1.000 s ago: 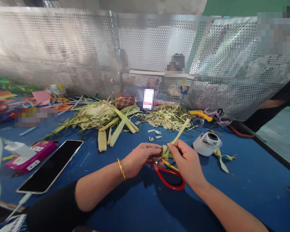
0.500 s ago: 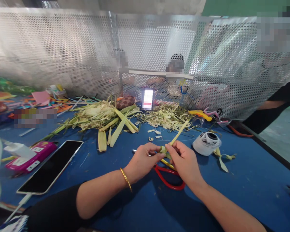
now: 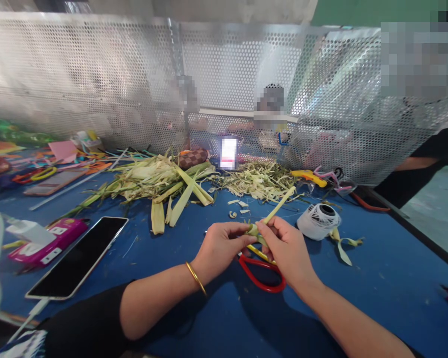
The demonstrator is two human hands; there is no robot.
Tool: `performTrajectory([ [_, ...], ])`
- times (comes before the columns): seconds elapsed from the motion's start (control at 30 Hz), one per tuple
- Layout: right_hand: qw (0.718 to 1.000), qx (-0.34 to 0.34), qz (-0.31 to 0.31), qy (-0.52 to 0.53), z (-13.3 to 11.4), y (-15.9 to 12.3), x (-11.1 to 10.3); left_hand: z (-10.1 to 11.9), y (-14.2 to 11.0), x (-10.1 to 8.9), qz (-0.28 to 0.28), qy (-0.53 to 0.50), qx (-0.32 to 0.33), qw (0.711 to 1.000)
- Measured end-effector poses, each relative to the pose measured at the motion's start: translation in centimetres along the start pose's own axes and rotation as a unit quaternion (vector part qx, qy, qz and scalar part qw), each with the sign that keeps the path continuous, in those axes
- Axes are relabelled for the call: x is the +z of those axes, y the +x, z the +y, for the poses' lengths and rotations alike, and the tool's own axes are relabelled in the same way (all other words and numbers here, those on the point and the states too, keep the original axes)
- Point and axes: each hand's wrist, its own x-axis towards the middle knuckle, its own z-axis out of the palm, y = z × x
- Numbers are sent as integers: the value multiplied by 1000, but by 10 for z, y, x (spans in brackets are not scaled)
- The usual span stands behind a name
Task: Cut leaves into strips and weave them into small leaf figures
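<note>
Between my two hands is a pale green strip of dried leaf, folded or wrapped at its lower end, with a straight length sticking up to the right. My left hand, with a gold bangle at the wrist, pinches the folded end from the left. My right hand grips the strip just beside it, thumb on top. Under both hands lie red-handled scissors, their blades mostly hidden. A yellow stick-like thing shows beneath my fingers. To the right of my right hand stands a spool of white thread.
A heap of leaf strips and a pile of shredded scraps lie toward the perforated metal screen. At left are a phone on a cable and a magenta power strip. A person is at the right edge.
Both hands stay nearly in place, with small finger shifts on the leaf strip. The person at the right leans slightly further in.
</note>
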Motion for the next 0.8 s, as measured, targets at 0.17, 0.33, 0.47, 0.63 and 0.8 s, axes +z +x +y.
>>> performTrajectory([
  [0.17,999,26,-24,22,-1,2,-2,2,2,1,35,-55,-43,997],
  [0.33,996,29,-82,-28,-13,4,-16,6,7,-6,77,-94,-93,988],
  [0.47,978,-31,-194,-76,-22,2,-32,7,11,-13,82,-130,-111,982],
  [0.63,959,-79,-261,-79,-23,0,-38,5,13,-14,68,-135,-122,981],
  [0.8,961,-248,-97,-70,-15,4,-34,4,12,-12,52,-115,-132,983],
])
